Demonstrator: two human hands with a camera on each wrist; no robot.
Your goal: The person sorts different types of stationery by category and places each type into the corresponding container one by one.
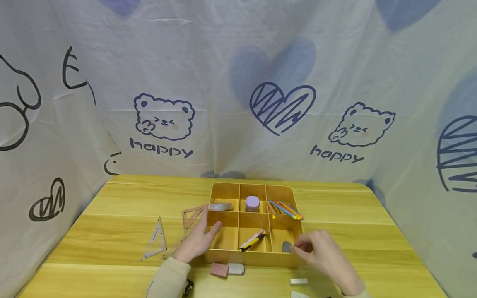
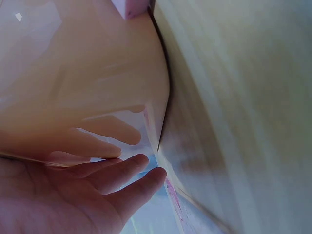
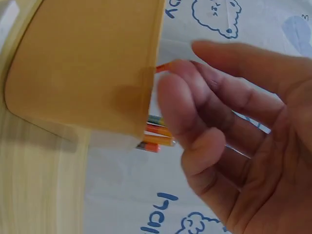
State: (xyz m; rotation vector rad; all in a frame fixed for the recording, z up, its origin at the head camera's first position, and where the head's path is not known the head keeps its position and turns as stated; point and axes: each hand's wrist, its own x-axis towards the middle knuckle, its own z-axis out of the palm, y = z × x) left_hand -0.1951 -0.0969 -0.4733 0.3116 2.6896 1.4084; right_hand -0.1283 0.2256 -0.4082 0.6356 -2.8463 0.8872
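A yellow-orange divided storage box (image 1: 253,259) sits on the table. Along its left wall, my left hand (image 1: 197,240) has its thumb over the rim and its fingers (image 2: 131,190) stretched out beside the glossy outer side. My right hand (image 1: 316,250) is at the front right corner, fingers loosely bent. Its fingertips come right beside a dark grey flat piece (image 1: 286,247) in the front right compartment; nothing shows between the fingers in the right wrist view. The front middle compartment has a yellow-and-black pen (image 1: 252,243) and a pink pen (image 1: 250,237).
Colored pencils (image 1: 285,209), a lilac container (image 1: 252,203) and a clear item (image 1: 220,206) occupy the back compartments. Set squares (image 1: 156,242) lie left. In front are a pink eraser (image 1: 219,270), a whitish eraser (image 1: 236,269) and a white block (image 1: 299,281). A printed curtain (image 1: 231,157) hangs behind.
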